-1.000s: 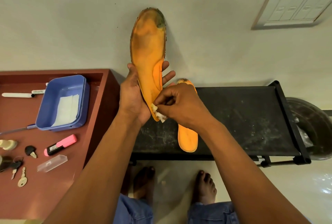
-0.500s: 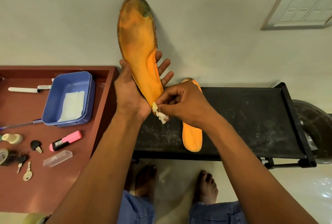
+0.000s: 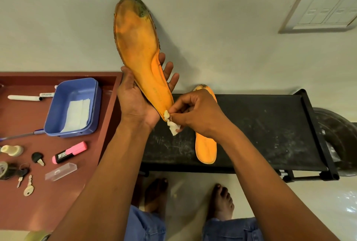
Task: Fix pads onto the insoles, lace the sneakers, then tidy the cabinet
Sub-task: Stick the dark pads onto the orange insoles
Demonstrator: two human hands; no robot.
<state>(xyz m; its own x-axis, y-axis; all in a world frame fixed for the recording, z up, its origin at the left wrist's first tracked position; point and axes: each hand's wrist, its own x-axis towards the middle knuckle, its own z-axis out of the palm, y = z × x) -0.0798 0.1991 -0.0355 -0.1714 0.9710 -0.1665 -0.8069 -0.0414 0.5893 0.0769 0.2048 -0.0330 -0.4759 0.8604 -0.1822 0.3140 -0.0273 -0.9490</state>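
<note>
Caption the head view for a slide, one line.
Left hand holds an orange insole upright while the right hand pinches a white pad at its heel.

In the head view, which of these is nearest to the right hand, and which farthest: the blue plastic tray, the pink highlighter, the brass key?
From the right hand:
1. Blue plastic tray, on the red-brown cabinet top to the left.
2. Pink highlighter, left and lower, below the tray.
3. Brass key, far left, near the bottom edge.
</note>
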